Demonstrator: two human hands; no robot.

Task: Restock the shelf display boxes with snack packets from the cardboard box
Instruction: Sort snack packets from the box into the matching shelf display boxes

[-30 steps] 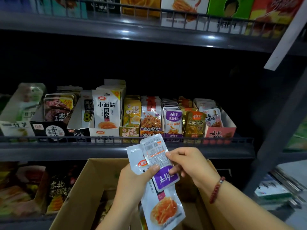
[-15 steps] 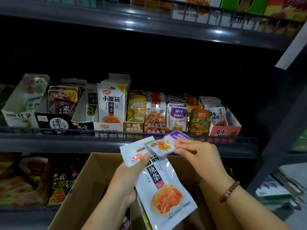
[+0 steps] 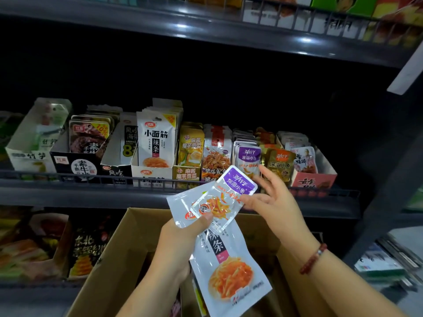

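My left hand (image 3: 177,245) grips a large white snack packet (image 3: 229,271) and, under the thumb, a small purple-topped fish packet (image 3: 225,197) lying over it. My right hand (image 3: 272,202) touches the small packet's right edge with its fingers spread. Both hands hover above the open cardboard box (image 3: 109,259). On the shelf behind, a row of display boxes holds packets; the purple display stack (image 3: 248,156) matches the small packet, and the white display box (image 3: 155,143) matches the large one.
A wire rail (image 3: 91,178) runs along the shelf's front edge. Above is another shelf (image 3: 206,28) with boxed goods. Lower left holds dark snack bags (image 3: 87,248). A grey upright post (image 3: 386,191) stands at right, with stacked items (image 3: 384,261) beyond it.
The small purple packet has been turned face up and now lies flat over the white packet. My right hand's fingers have opened. Both hands have risen toward the shelf.
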